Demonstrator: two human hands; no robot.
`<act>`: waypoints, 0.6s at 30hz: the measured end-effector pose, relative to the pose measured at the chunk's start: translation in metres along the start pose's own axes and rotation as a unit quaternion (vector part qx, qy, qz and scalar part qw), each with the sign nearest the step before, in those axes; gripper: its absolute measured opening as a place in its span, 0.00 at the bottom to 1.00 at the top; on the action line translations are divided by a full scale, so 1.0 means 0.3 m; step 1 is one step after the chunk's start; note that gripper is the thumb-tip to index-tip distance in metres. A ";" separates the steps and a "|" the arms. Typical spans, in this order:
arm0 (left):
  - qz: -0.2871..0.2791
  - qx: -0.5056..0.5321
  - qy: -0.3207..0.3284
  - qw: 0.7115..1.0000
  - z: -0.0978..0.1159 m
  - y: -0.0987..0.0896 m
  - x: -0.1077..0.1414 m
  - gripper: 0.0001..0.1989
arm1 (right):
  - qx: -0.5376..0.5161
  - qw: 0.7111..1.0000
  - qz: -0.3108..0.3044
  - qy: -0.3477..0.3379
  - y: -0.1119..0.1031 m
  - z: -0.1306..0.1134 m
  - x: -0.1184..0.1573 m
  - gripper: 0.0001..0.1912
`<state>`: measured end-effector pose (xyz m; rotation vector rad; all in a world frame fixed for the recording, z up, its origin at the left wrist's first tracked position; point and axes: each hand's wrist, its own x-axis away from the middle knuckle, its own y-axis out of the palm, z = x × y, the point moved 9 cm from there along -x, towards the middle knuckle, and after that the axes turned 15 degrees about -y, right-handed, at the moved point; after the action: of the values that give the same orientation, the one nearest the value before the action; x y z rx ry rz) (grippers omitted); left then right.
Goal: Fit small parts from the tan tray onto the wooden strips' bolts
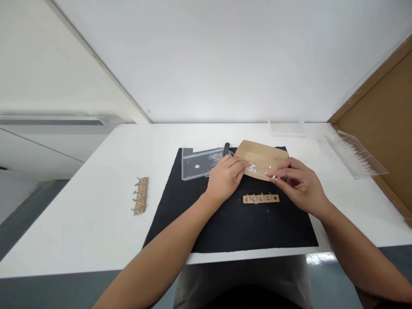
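My left hand point(226, 175) is closed, its fingertips over the left side of a brown paper tray point(257, 150). Small white pieces point(251, 168) lie in the tray by those fingertips; anything inside the fingers is hidden. Between the thumb and fingers of my right hand point(298, 182) is a small white piece point(274, 176), at the tray's right front edge. Just below the tray, a short wooden strip point(265, 198) carries several small upright metal and clear fittings, with a bare dark hole at its right end.
A black mat point(231, 231) lies under the work. On it, a clear plastic box point(195, 167) with thin pins and a black-handled tool point(226, 148) sit behind my left hand. Another wooden strip point(140, 196) lies left. Clear trays point(354, 156) stand right, near a cardboard panel point(380, 107).
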<state>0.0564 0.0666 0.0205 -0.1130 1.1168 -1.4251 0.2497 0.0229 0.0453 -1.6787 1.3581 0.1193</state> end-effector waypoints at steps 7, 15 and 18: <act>-0.073 0.027 0.110 0.991 0.118 -0.011 0.033 0.08 | 0.026 0.999 -0.033 -0.015 -0.044 -0.032 0.025 0.07; -0.165 -0.003 0.197 0.966 0.181 0.044 0.093 0.19 | 0.059 0.997 -0.041 0.027 -0.005 -0.008 0.204 0.06; -0.183 -0.021 0.200 0.962 0.178 0.060 0.103 0.21 | 0.052 0.996 -0.045 0.060 0.013 0.037 0.243 0.06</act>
<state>0.0971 0.0170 0.0201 -0.0636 1.5147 -1.8065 0.2794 -0.0213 -0.0060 -1.6783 1.3522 -0.1040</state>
